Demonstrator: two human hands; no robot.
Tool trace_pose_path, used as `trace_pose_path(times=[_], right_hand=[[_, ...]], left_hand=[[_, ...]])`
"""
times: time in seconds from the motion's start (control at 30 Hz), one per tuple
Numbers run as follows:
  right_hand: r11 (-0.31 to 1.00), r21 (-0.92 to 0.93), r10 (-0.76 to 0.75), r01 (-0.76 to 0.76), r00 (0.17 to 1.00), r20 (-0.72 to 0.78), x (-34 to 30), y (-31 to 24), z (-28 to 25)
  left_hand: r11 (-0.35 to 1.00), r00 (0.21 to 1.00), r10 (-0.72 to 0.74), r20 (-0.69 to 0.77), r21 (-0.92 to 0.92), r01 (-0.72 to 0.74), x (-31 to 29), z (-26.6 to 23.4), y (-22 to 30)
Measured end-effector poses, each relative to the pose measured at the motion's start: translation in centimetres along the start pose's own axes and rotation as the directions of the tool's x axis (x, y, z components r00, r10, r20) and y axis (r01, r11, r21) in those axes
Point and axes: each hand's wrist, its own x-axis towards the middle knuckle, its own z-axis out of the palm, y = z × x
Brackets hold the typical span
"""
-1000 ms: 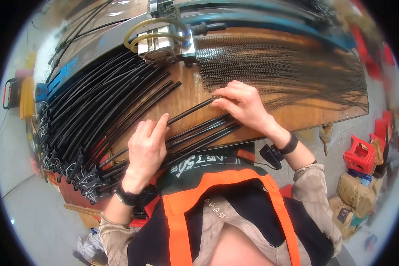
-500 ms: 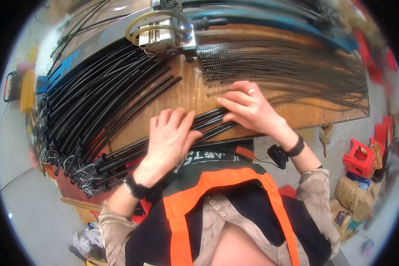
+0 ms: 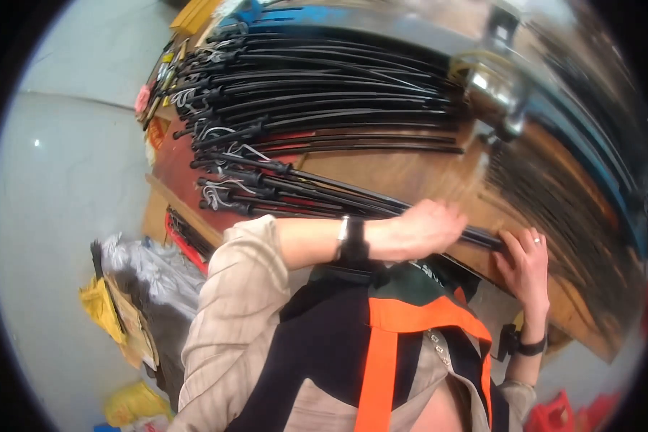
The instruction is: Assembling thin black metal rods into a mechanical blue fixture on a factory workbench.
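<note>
1. Left hand (image 3: 430, 225): we see it laid over a bundle of slim, straight black tubes (image 3: 353, 196), its fingers bent together across the top; their undersides are hidden, so we cannot tell whether they grasp or merely rest.
2. Right hand (image 3: 528, 268): thumb and fingers slightly parted at the bundle's plain ends; we cannot tell whether they close on the tubes.
3. Surroundings: beyond the bundle we find rows of long, gently curved black tubes (image 3: 338, 95) on the brown wooden worktop (image 3: 389, 167). To the right lie thin, dark coiled metal springs (image 3: 554, 205), and between the two groups stands a silvery metal device (image 3: 491, 92) with a yellowish hose.
4. Obstruction: the left hand covers a stretch of the bundle towards its plain ends.
5. Orientation: the bundle lies along the worktop's near edge, its long axis slanting from fitted ends with pale cords, at upper left, down to plain ends at right.
</note>
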Motion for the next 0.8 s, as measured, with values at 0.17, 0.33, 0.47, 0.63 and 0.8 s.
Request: trace_pose_path(times=[0.17,0.33,0.47,0.63,0.8], right_hand=[[0.995,-0.086,0.053,-0.048,0.997,0.053,0.5,0.4,0.2],[0.989,-0.042,0.141,-0.144,0.988,-0.055,0.0,1.0,1.5],[0.991,0.027,0.130,-0.129,0.990,-0.046,0.9,0.9,0.2],[0.980,0.102,0.173,-0.170,0.985,-0.021,0.6,1.9,-1.1],[0.965,-0.001,0.261,-0.261,0.965,0.031,-1.3,4.2,0.5]], left_hand=[[0.998,1.000,0.014,-0.015,-0.064,-0.015,0.3,-1.1,0.4],[0.991,0.999,-0.028,-0.030,-0.129,0.024,0.9,-1.6,0.8],[0.994,1.000,-0.006,-0.014,-0.109,0.004,1.3,-1.5,0.2],[0.997,0.997,0.054,-0.056,-0.059,-0.057,1.7,-1.1,0.3],[0.999,0.998,-0.035,-0.047,-0.012,0.035,1.5,-1.7,2.0]])
